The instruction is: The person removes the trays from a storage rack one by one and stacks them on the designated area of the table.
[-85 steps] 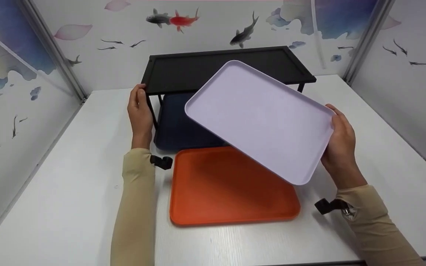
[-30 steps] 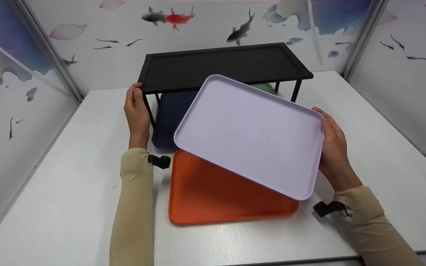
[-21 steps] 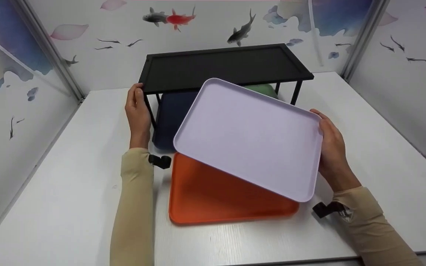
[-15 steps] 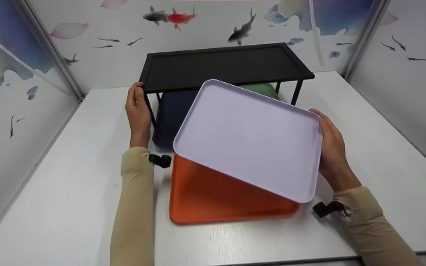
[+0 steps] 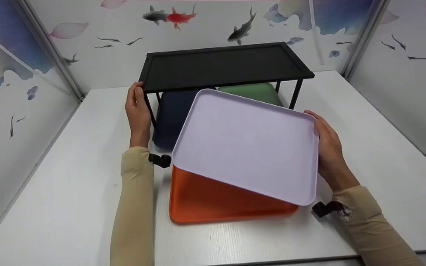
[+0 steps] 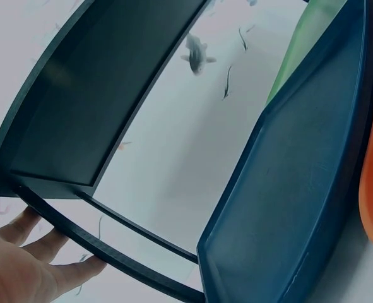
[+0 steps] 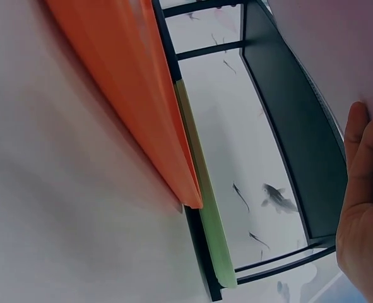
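Observation:
My right hand grips the right edge of a lilac rectangular tray, thumb on its upper face. The tray is slightly rotated, held over an orange tray lying on the table, and hides much of it. At the left front corner of a black rack is my left hand, its thumb and fingers at the rim and the top of the leg. The left wrist view has the fingers of that hand against the leg. Beneath the rack are a navy tray and a green tray, partly covered by the lilac one.
The white table extends to both sides, with its front edge close to the right forearm. White panels with painted fish enclose it at the back and sides. The rack's right front leg stands just beyond the lilac tray.
My right hand has brought the lilac tray lower, nearer and to the left, turning it straighter. More of the green tray now shows. My left hand has kept its place at the rack's corner.

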The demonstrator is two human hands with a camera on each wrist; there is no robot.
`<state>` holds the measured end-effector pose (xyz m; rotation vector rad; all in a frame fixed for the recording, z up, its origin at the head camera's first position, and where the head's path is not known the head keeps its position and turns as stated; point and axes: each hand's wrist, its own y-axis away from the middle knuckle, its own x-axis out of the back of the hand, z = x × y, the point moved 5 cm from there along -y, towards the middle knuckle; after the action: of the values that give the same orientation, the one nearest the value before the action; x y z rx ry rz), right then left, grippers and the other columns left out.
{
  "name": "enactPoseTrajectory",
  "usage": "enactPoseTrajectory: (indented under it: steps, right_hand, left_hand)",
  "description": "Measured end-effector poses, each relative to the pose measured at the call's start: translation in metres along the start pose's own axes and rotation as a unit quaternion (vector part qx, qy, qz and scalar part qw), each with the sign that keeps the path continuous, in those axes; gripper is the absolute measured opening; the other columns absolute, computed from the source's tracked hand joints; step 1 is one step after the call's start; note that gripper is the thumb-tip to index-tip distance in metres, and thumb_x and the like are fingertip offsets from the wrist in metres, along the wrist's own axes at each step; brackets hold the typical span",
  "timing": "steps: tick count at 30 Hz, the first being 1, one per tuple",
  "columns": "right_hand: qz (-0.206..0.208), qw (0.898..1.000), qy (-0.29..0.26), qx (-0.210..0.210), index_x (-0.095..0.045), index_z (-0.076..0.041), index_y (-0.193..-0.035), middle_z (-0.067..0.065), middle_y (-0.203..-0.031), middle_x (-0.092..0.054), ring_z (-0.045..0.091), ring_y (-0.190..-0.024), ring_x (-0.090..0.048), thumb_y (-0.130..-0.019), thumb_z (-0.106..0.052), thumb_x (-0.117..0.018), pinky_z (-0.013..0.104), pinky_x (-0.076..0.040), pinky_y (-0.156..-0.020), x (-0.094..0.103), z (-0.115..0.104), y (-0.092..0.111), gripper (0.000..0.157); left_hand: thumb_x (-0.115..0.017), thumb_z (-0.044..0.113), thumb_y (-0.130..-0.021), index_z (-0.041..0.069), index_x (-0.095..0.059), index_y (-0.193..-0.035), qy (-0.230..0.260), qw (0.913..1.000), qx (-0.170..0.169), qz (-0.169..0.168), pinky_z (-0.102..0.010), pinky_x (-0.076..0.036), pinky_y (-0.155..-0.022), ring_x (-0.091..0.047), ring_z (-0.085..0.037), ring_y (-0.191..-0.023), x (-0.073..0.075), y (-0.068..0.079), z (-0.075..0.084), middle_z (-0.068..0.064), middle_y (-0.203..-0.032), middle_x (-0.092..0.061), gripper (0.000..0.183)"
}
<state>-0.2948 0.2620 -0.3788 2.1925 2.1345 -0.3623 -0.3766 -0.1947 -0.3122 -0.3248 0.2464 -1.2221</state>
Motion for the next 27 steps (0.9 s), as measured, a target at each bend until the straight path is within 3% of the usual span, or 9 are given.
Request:
enactPoseTrajectory:
  steps: [27]
  right_hand:
    - [-0.045,0.998,0.025,-0.021,-0.044,-0.020,-0.155,0.007,-0.145,-0.050,0.018,-0.121,-0.058,-0.110,-0.046,-0.041,0.028,-0.057,-0.091,-0.0034,0.0092,-0.0006,0.052]
  left_hand:
    - [-0.036,0.025,-0.114,0.003,-0.046,-0.149,0.011,0.9999,-0.013,0.001,-0.023,-0.029,-0.119,-0.030,-0.017,-0.152,-0.0005,-0.0021,-0.0019,-0.009,-0.161,-0.038,0.044]
